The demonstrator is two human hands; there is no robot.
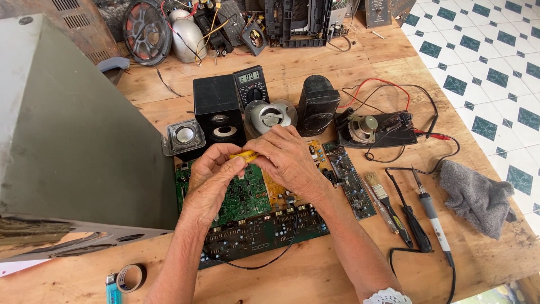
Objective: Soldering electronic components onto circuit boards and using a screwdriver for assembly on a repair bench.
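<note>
Centre of frame: the left hand (pixel 211 171) and the right hand (pixel 287 157) meet over a green rectangular circuit board (pixel 242 197) lying flat on the wooden plank desk (pixel 315 270). Between them sits a small yellow plastic-handled tool (pixel 243 156) — only a short stretch of it shows, the rest covered by both hands. The left fingers (pixel 225 160) are curled closed around its left end; the right fingers (pixel 270 147) are folded down over its right end, thumb side hidden, so the exact grip there cannot be told. The tool is held just above the upper edge of the green board, not resting on it.

Below the green board lies a darker, longer circuit board (pixel 264 231) with a thin black wire (pixel 270 262) looping off its lower edge. An orange-yellow circuit board (pixel 281 194) shows under the right wrist, and a narrow green strip board (pixel 351 180) lies just right of it.

Behind the hands, upper centre: a black box speaker (pixel 218 110), a black digital multimeter (pixel 251 84) and a round silver speaker (pixel 270 115).

Right of centre — a small bristle brush (pixel 374 183), a black-handled screwdriver (pixel 413 222) and a grey-handled soldering iron (pixel 433 217) lie side by side, with a crumpled grey cloth (pixel 475 194) at the right edge.

Lower left: a roll of tape (pixel 132 277) touching a blue lighter (pixel 112 290).
</note>
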